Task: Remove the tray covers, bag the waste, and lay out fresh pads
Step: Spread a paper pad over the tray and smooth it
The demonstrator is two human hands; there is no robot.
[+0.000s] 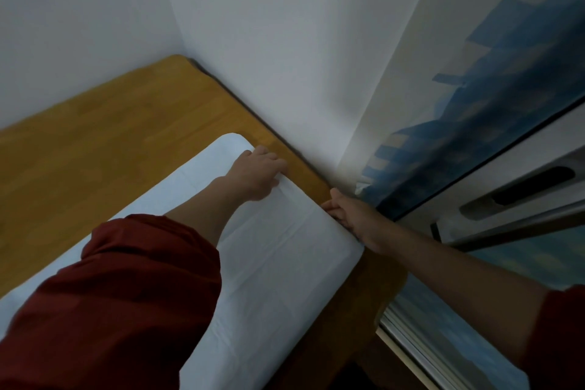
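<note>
Head view, looking down into a room corner. A white rectangular pad point(285, 269), creased along its fold lines, lies flat on a honey-brown wooden surface point(110, 142). It runs from the near left edge of the view toward the far right, and its far right side lies just beside the wall base.

The left hand point(258, 174) reaches across the pad to its far corner. Its palm faces down and its fingers are bent over the pad's far right edge, grasping it. The right hand point(345, 210) meets the same edge nearer the viewer. Its thumb lies on top and its fingers are tucked beneath, pinching the edge in the narrow gap between pad and wall. The fingertips of both hands are hidden by the pad's edge.

A dark red sleeve point(126, 301), pushed up the left forearm, covers much of the pad's near half. A second red cuff point(563, 336) shows at the near right.

Two plain white walls point(269, 41) meet behind the wooden surface. To the right hangs a pale curtain with a blue block print point(481, 123), its lower hem close to the right hand. Beyond it stands a white frame with a dark recessed slot point(531, 184). Below that, a ribbed metal track point(408, 345) runs along the near right.
</note>
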